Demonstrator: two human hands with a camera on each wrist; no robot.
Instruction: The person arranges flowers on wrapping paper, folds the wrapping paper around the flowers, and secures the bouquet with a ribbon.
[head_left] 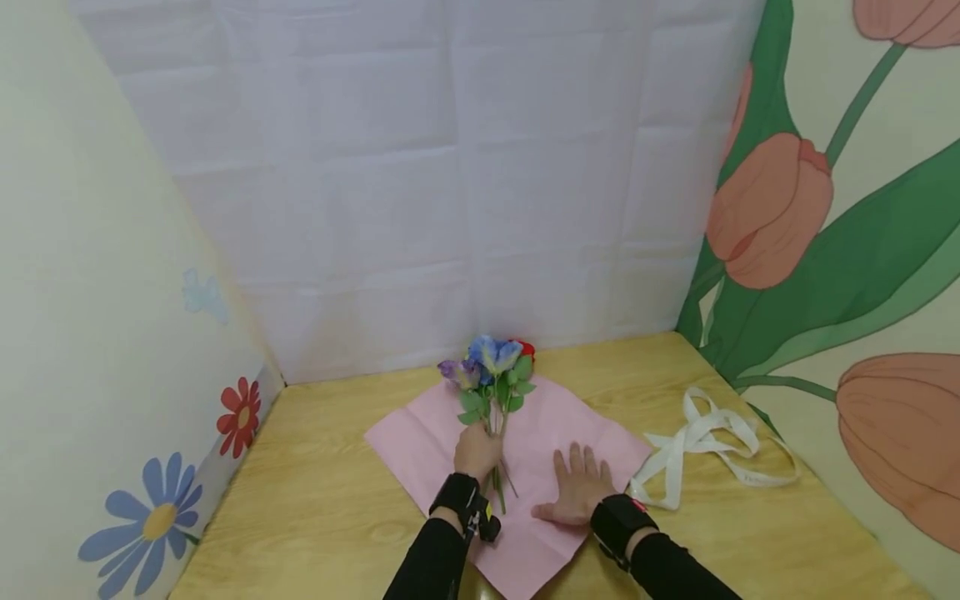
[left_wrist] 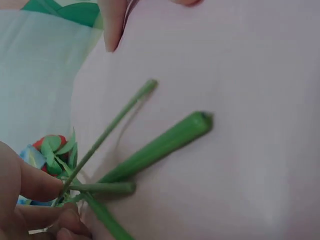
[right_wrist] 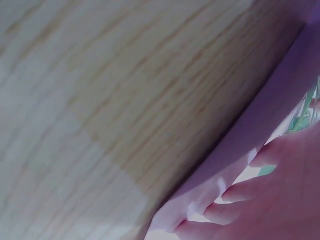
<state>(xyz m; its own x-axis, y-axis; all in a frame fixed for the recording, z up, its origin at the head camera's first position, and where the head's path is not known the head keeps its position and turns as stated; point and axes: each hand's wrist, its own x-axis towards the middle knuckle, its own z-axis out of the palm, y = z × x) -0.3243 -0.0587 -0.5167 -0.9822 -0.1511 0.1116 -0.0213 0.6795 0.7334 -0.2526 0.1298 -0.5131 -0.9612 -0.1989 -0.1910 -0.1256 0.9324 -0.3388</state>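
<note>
Stems (left_wrist: 160, 149) sit in my left hand (head_left: 477, 452), grip narrow, fingers and thumb closed round them. Cut ends point back toward me over the pink paper (head_left: 420, 433); left wrist view shows one thick stem among thinner ones. Flower heads lie at the far end, near the far edge of the paper: blue flower (head_left: 497, 354) in the middle, purple flower (head_left: 459, 373) at left, red flower (head_left: 528, 348) at right, green leaves (head_left: 472, 402) below. My right hand (head_left: 576, 490) is spread wide, palm down on the paper, right of the stems. Paper rests on the wooden table (head_left: 315, 483). White ribbon (head_left: 674, 467) lies looped beside its right corner.
</note>
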